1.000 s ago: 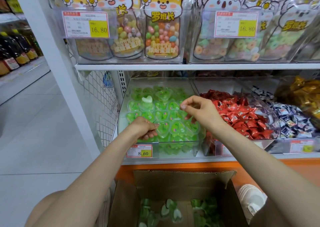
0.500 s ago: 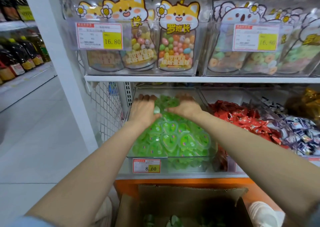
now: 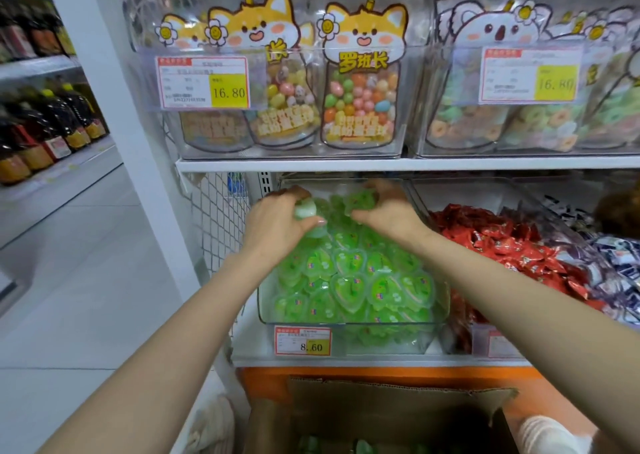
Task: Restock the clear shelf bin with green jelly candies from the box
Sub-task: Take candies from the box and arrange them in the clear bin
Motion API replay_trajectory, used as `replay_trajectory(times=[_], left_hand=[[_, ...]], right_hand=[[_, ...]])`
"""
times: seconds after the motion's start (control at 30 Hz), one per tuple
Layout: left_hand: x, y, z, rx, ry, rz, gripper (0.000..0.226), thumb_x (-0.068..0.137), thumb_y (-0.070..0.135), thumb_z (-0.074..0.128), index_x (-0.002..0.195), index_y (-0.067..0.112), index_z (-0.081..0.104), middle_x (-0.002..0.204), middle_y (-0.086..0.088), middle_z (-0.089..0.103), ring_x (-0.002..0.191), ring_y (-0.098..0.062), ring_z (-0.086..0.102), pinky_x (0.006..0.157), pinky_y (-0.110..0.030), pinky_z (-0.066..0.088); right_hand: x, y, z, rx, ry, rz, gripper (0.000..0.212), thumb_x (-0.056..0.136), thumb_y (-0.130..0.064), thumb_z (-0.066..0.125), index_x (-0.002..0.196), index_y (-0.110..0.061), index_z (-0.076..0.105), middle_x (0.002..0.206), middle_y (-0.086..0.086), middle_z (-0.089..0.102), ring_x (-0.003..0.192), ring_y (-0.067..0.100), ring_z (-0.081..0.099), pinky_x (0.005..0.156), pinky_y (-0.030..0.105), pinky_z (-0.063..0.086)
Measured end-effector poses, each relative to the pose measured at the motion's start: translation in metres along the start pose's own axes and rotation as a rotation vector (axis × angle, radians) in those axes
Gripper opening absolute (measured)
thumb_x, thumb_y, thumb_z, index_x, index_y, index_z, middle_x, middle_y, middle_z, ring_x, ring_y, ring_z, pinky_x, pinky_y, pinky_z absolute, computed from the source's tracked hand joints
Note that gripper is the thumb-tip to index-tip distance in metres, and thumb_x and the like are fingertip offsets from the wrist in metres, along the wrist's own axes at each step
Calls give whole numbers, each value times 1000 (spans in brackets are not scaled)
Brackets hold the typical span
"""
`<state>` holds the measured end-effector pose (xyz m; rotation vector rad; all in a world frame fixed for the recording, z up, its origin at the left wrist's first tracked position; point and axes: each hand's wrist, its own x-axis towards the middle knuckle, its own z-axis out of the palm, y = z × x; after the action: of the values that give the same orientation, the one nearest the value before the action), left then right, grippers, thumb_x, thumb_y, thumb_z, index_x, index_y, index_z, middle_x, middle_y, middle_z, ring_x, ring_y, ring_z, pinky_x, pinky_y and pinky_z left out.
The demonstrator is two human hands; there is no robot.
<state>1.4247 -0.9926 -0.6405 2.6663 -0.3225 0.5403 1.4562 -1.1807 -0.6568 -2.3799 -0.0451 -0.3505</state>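
The bin [image 3: 441,315] is heaped with jelly candies [image 3: 349,280]; more lie in the box [image 3: 381,405] below it. At its back, left hand [image 3: 277,223] and right hand [image 3: 389,212] have fingers curled round candies. Probably light, slippery cups: grip by the rims.

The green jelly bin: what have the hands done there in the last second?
The left hand and right hand moved from the front of the clear bin to its back, where each now grips green jellies. Bin, price tag and box stayed put.
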Motion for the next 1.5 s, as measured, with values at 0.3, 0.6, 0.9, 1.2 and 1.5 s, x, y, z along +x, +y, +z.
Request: replay_trajectory(times=[0.3,0.6,0.9,1.2,1.5], left_hand=[[-64,-17,-37,-493,153,-169,34,76,22,75,108,20,62,88,10,58,79,-6,54,65,-3,40],[-83,-32,-24,-654,87,-240,28,76,21,75,101,26,62,88,12,63,78,4,54,66,-5,38],[-88,-37,-33,-1003,4,-387,24,77,8,71,95,21,59,89,2,66,72,1,61,64,-8,46],[-89,-36,-33,-1621,-165,-531,55,73,0,65,126,9,52,119,-19,57,99,-27,66,81,-28,56],[-77,-17,-19,-2028,-277,-594,77,52,13,89,118,-1,51,129,-27,52,121,-41,50,88,-38,54]], right_hand=[[-85,-33,-2,-68,-391,-297,60,75,-30,75,130,-21,52,106,-8,45,98,6,41,88,22,36],[-93,-22,28,-321,-392,-397,66,77,-45,68,136,-32,43,128,-5,47,125,21,32,101,32,20],[-88,-20,33,-409,-399,-375,63,79,-50,65,137,-32,45,124,-5,41,118,19,29,98,34,20],[-97,-20,34,-416,-335,-322,69,78,-58,63,138,-31,43,126,-4,43,121,19,29,104,35,19],[-93,-20,19,-255,-249,-308,61,79,-52,65,133,-30,47,129,-3,46,123,19,34,100,31,25]])
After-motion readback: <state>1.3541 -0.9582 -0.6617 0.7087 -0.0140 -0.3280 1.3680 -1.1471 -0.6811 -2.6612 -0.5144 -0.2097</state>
